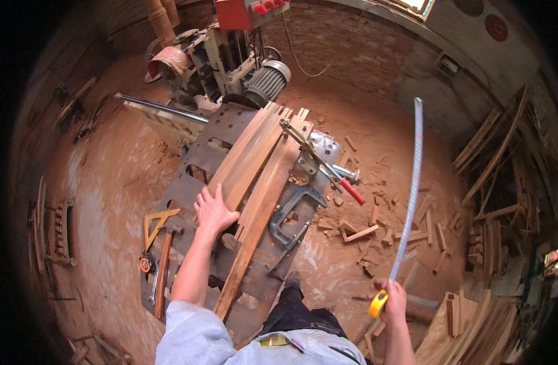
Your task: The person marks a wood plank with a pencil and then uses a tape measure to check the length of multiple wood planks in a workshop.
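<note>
My left hand (213, 212) lies with fingers spread on the near ends of several wooden pieces (248, 152) with tenoned far ends, set side by side on a slotted metal table (177, 198). My right hand (397, 300) grips a yellow tape measure (378, 303) off to the right. Its long blade (411, 204) is pulled out and stands away from me, touching nothing. A longer wooden bar (245, 264) runs along the right of the pieces. A toggle clamp (318, 159) with a red handle reaches over their far end.
A black C-clamp (279, 226) lies right of the wood. Left are a hammer (166, 267), a yellow square (150, 234) and a wrench (153, 291). Beyond the table stands a machine with a motor (268, 80) and toothed blade (241, 99). Offcuts (359, 233) litter the dusty floor.
</note>
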